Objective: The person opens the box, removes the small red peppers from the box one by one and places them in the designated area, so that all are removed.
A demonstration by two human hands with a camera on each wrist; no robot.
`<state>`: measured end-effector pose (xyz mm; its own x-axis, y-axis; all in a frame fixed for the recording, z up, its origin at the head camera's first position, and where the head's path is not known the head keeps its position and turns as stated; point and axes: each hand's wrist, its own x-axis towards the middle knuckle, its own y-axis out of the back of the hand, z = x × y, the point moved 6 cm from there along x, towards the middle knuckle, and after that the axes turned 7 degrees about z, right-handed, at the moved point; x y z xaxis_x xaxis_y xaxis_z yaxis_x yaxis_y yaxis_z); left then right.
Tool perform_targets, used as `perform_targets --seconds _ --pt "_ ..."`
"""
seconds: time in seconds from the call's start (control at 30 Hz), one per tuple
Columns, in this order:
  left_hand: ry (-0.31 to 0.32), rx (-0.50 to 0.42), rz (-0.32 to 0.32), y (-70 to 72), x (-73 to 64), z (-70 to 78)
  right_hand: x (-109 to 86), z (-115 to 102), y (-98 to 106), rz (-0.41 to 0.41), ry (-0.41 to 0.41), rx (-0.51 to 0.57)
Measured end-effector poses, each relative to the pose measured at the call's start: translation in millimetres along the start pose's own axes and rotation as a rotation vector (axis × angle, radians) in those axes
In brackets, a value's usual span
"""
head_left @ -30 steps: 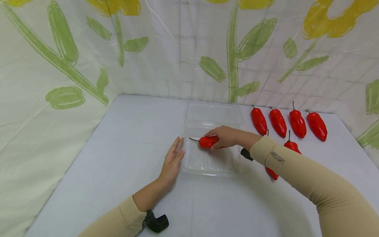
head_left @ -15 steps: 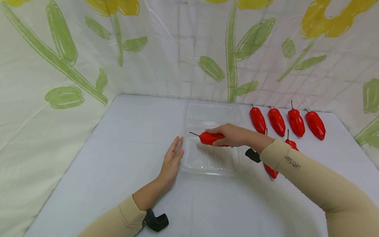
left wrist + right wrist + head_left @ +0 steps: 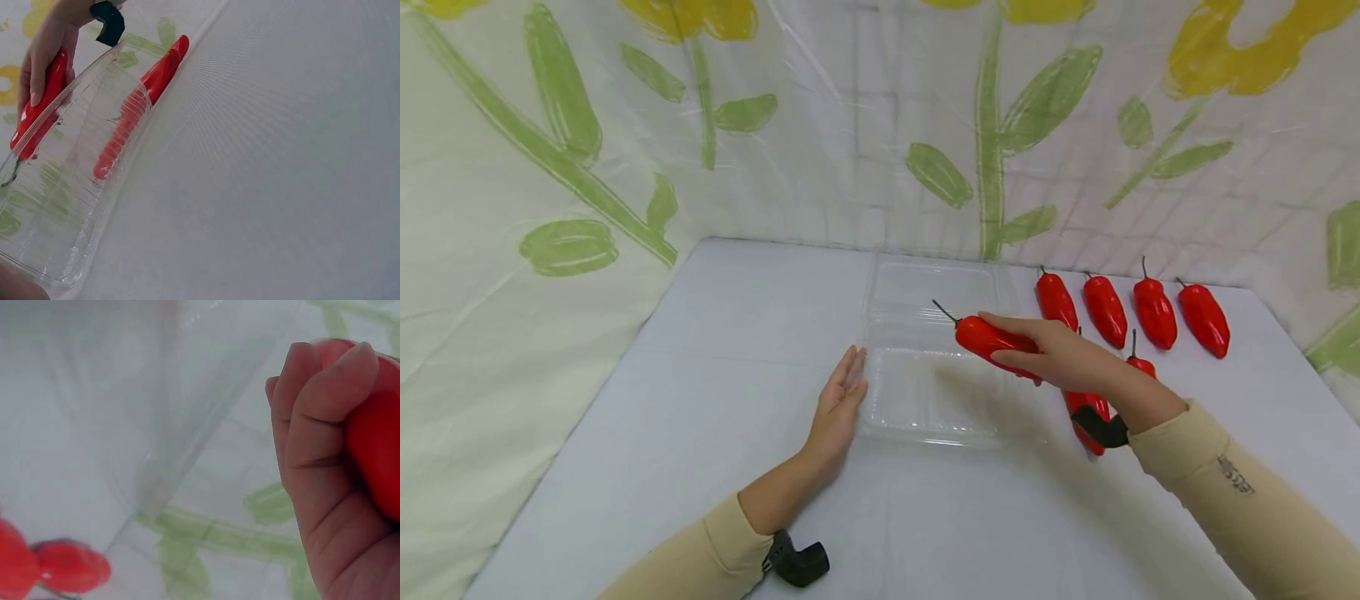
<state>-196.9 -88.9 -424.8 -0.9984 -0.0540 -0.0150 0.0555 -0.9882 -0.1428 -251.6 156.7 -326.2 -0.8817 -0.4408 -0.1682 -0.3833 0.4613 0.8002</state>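
A glossy red pepper (image 3: 988, 337) with a thin dark stem is gripped in my right hand (image 3: 1060, 354), raised over the right side of a clear plastic clamshell box (image 3: 940, 437). In the right wrist view, curled fingers (image 3: 319, 437) wrap the held pepper (image 3: 381, 444). The box lies unfolded, its lid (image 3: 936, 283) laid back away from me. My left hand (image 3: 835, 412) rests along the box's left wall with its fingers extended. Through the box's clear wall (image 3: 94, 144), the left wrist view shows the right hand (image 3: 47, 62) and the pepper it holds.
Four-sided white table (image 3: 760, 333) underneath. Several red peppers (image 3: 1153, 312) lie in a row at the back right, with more peppers (image 3: 1086, 408) nearer, partly hidden by the right arm. A flower-printed curtain (image 3: 820, 167) stands behind the table. Black wrist cameras (image 3: 801, 562) protrude below the wrists.
My right hand has lifted the pepper out of the box's near tray and carried it up and to the right. My left hand has stayed at the box's left side.
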Motion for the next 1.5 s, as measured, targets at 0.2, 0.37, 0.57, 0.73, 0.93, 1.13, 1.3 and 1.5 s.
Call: perform_targets --seconds 0.2,0.37,0.57,0.73,0.93,1.13,1.3,1.5 --pt "0.004 0.004 0.005 1.7 0.6 0.5 -18.3 23.2 8.0 0.078 -0.07 0.045" --pt "0.009 -0.002 -0.006 0.6 0.6 -1.2 -31.7 37.6 17.8 0.115 -0.114 0.06" --pt "0.008 -0.002 -0.008 -0.8 0.5 -2.7 -50.0 56.3 28.1 0.175 -0.173 0.045" --pt "0.009 -0.001 -0.007 -0.5 0.5 -2.8 -60.8 74.6 26.7 0.233 -0.197 0.059" --pt "0.012 -0.002 -0.006 -0.9 -0.1 -2.7 -74.5 96.1 26.5 0.297 -0.252 0.093" --pt "0.025 0.005 0.002 -1.1 -0.3 -3.2 -90.6 120.5 30.2 0.342 -0.328 0.136" --pt "0.019 0.008 -0.004 -2.0 0.1 -3.2 -104.4 141.0 34.3 0.387 -0.376 0.168" --pt "0.021 0.004 0.005 -1.3 0.9 -3.9 -114.1 160.9 38.3 0.446 -0.429 0.188"
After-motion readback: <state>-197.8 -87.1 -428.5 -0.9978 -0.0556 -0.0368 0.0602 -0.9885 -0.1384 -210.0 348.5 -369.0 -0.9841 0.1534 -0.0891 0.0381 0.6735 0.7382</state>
